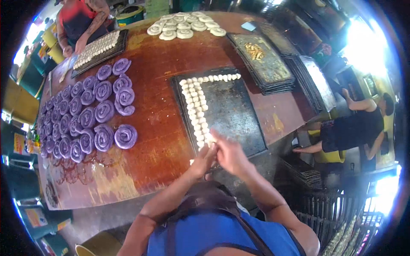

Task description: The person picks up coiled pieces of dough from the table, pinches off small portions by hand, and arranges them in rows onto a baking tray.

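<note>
A dark baking tray [232, 111] lies at the table's near edge, with small white dough balls [197, 106] in rows along its left side and one row across its far edge. My left hand [204, 161] is closed at the tray's near left corner, and a bit of pale dough [191, 162] shows at its side. Against it, my right hand [232, 154] is smeared by motion, its fingertips over the near end of the rows. What lies between the two hands is mostly hidden.
Purple dough coils [86, 117] cover the table's left side; white dough coils [183, 26] lie at the back. Stacked trays [273, 68] stand at right. A co-worker [81, 21] handles a filled tray [97, 51] at back left. Another person [354, 123] stands at right.
</note>
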The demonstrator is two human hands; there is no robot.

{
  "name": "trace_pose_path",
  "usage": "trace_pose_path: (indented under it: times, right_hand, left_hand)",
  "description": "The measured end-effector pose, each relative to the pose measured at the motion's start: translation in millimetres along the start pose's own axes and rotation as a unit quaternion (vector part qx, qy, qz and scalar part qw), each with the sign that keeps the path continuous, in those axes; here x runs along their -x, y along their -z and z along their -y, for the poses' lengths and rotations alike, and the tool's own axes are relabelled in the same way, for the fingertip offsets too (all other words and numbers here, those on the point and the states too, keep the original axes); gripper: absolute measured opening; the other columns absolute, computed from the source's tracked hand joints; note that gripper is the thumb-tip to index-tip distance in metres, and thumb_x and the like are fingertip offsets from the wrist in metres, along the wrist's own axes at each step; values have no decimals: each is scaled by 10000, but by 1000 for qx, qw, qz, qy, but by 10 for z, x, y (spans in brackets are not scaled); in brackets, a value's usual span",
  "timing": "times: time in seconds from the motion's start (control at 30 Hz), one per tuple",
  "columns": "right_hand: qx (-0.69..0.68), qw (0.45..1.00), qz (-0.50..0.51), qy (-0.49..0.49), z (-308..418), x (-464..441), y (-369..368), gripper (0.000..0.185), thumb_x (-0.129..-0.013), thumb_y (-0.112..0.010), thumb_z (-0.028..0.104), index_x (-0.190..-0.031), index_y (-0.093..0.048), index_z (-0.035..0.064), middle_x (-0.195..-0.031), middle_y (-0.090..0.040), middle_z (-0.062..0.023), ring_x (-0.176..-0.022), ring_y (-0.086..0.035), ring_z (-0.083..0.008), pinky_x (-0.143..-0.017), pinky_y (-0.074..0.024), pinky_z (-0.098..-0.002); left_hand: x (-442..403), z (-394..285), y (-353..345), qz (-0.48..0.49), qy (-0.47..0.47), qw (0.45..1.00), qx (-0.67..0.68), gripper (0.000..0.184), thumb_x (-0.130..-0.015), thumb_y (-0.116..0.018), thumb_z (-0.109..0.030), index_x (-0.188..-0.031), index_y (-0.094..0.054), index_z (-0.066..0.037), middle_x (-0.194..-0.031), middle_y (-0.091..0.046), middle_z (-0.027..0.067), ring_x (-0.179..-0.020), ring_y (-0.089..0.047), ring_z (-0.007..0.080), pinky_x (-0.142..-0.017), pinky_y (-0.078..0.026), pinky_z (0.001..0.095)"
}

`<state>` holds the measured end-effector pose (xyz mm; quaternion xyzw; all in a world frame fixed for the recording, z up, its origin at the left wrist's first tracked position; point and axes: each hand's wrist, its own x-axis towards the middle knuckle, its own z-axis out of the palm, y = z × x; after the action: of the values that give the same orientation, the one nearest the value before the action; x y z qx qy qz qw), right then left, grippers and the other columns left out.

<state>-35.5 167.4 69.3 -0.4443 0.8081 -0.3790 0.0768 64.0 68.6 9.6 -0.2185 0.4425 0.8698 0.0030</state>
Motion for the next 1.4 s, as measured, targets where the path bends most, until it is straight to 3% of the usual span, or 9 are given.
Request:
trace_pose_path:
  times: [0.27,0.37,0.43,0.47,0.57,0.8,1.07,1.27,1.4]
  right_hand:
    - [110,982,-62,137,70,-254,121,149,-861,-656,113,-774,-580,18,-695,-638,-94,-528,-602,-179,-459,-451,-312]
    - [-303,935,175,-56,-287,-352,172,215,-844,-674,196,-809,-590,1,-614,-580,-58,-583,-545,-157,-510,-437,-318]
    - [-187,958,179,-125,-482,-599,110,175,-843,-666,159,-840,-594,0,-641,-595,-69,-602,-565,-180,-541,-458,-327]
    - [-54,966,175,-181,-580,-774,83,140,-841,-659,122,-870,-599,-1,-668,-609,-80,-621,-584,-203,-573,-479,-335]
    - [-30,998,62,5,-1380,-1132,-537,244,-824,-688,169,-1007,-629,19,-878,-669,-166,-793,-665,-266,-704,-537,-386]
    - [-10,978,190,-86,-1354,-1243,-612,320,-854,-653,149,-1122,-560,1,-1065,-618,-229,-899,-647,-358,-793,-516,-432]
    - [-100,974,107,171,230,200,324,348,-828,-676,107,-1163,-593,60,-879,-657,-147,-751,-640,-274,-735,-523,-380]
    - [-14,997,-57,48,176,400,33,307,-840,-601,14,-1144,-631,42,-832,-669,-127,-656,-639,-268,-633,-541,-377]
    - [134,991,11,18,219,103,83,145,-848,-639,78,-972,-650,4,-829,-677,-141,-638,-645,-262,-572,-531,-361]
  left_hand:
    - [31,-234,-144,22,-89,977,-194,176,-945,-492,-146,-1008,-611,-33,-735,-590,64,-665,-598,158,-587,-471,290]
    - [19,-265,62,-47,-179,968,-170,153,-944,-510,-165,-913,-602,-46,-695,-580,29,-597,-558,106,-555,-445,249]
    - [60,-636,69,-64,-141,875,459,129,-956,-509,-168,-868,-560,-89,-681,-560,-17,-567,-510,40,-514,-420,213]
    - [-18,-588,240,-67,-269,937,213,97,-954,-503,-140,-952,-569,-69,-671,-536,-29,-573,-502,23,-492,-414,201]
    - [-7,-215,4,-132,-42,988,-73,148,-944,-513,-115,-1041,-576,-22,-676,-530,-8,-567,-494,48,-488,-426,200]
    - [-97,-147,358,-240,-199,923,225,189,-948,-475,-137,-1111,-524,-56,-829,-543,34,-687,-507,92,-577,-433,242]
    - [511,-267,-13,33,-320,856,-404,535,-887,-617,-84,-1363,-385,-10,-1248,-561,161,-1018,-610,272,-888,-501,368]
    - [356,-148,-115,25,48,994,-94,318,-1000,-461,-269,-1100,-575,10,-913,-626,83,-759,-581,170,-681,-480,320]
    - [207,77,-195,11,-245,931,-271,227,-940,-505,-138,-1102,-578,3,-891,-646,85,-715,-625,198,-621,-482,336]
